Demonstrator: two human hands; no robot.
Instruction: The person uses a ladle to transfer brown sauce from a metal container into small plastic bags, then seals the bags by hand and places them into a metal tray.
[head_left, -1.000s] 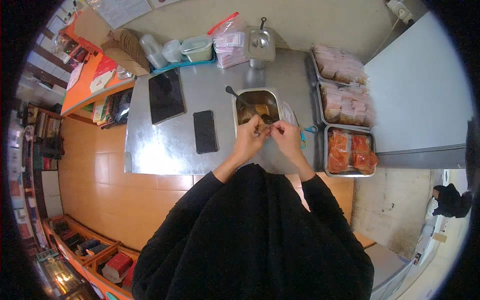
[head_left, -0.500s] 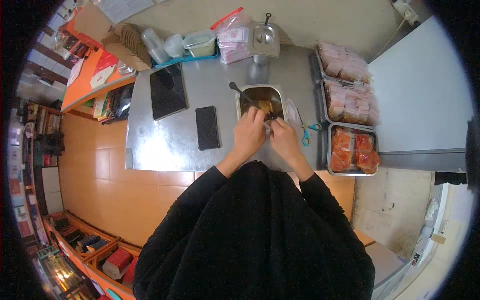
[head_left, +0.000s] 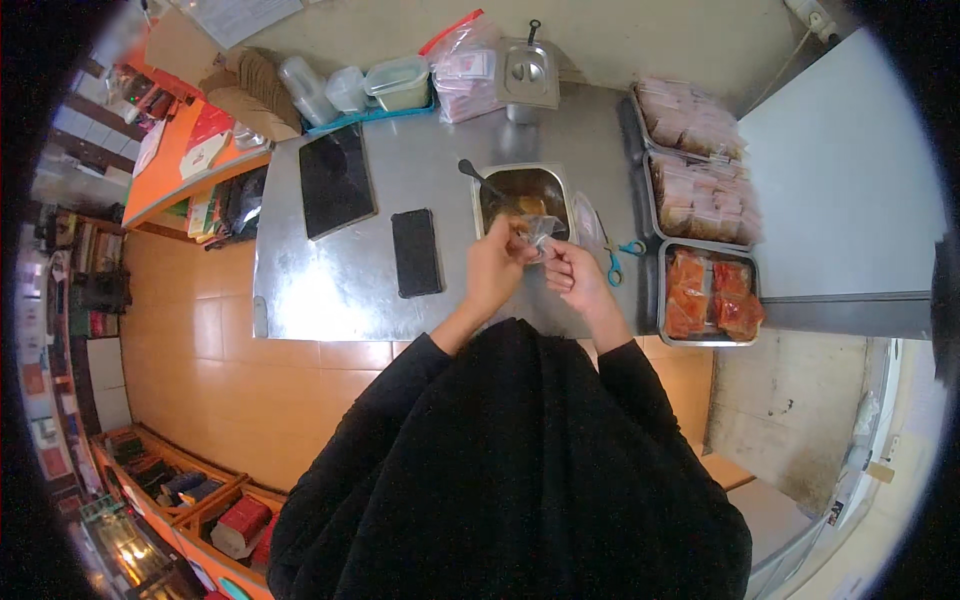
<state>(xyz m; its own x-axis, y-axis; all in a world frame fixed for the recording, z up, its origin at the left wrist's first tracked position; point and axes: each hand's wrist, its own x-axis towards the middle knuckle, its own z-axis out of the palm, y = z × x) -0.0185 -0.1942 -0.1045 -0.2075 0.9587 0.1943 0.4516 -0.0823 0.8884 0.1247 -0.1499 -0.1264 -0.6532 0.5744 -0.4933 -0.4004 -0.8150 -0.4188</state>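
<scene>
No wording, number or sign can be read from here. Toward eleven o'clock, a pale sheet (head_left: 245, 18) on the wall bears faint grey print, too small to make out. At twelve, a whitish label (head_left: 463, 66) shows in a clear bag (head_left: 467, 100) with a red top edge, its marks blurred. Near ten, a cream booklet (head_left: 204, 155) on an orange shelf (head_left: 165, 180) carries a small red mark, also illegible.
</scene>
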